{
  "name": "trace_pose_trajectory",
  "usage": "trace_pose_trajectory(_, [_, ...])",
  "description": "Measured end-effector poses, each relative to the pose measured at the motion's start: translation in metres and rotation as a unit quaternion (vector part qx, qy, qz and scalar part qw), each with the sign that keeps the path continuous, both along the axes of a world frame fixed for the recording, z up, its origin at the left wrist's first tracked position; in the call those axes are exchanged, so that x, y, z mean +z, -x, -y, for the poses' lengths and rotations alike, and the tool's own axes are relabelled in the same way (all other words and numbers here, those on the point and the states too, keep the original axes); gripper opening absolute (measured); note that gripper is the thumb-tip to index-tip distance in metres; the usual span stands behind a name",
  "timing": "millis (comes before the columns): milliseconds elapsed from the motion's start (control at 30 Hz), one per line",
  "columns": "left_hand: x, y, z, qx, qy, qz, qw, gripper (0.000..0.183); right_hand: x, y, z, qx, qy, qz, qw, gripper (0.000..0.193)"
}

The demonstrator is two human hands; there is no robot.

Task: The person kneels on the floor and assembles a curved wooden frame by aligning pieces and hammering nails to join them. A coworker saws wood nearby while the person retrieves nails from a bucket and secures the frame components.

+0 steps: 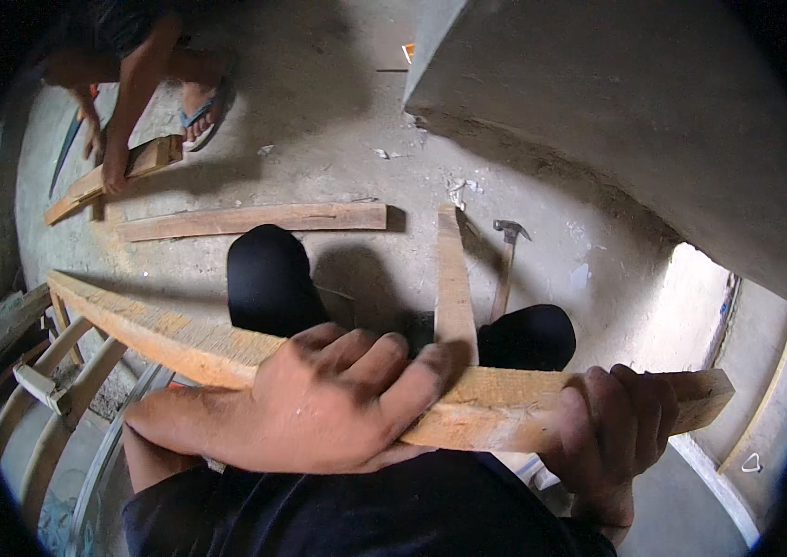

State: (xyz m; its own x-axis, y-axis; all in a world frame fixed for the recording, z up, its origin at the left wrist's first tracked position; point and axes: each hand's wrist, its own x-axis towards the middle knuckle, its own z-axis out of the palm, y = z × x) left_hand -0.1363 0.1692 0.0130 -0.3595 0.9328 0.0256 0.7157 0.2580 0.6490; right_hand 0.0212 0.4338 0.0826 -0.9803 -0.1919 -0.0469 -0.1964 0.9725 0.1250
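Observation:
A long rough wooden plank [180, 339] runs across my lap from the left to the right. My left hand [338, 399] lies over its middle, fingers wrapped over the top edge. My right hand [612, 422] is clenched around the plank near its right end [704, 395]. A second, narrower board [454, 278] butts against the plank between my hands and points away from me. My black-clad knees [268, 274] show beyond the plank.
A hammer [505, 265] lies on the concrete floor right of the narrow board. Another plank [254, 220] lies farther off. At top left a crouching person [129, 102] presses on a board [110, 178]. A concrete wall [616, 102] rises at right; wooden framing [50, 390] lies at left.

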Motion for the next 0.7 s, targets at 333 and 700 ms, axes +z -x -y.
trace_pose_trajectory(333, [0.002,0.026,-0.012,0.016,-0.003,-0.006,1.000,0.063,-0.018,0.035,-0.041,0.159,-0.009,-0.153,0.975,0.081])
trace_pose_trajectory(700, [-0.004,0.033,-0.010,0.033,-0.081,-0.156,0.984,0.077,-0.165,-0.064,-0.198,-0.221,0.195,-0.133,0.946,0.021])
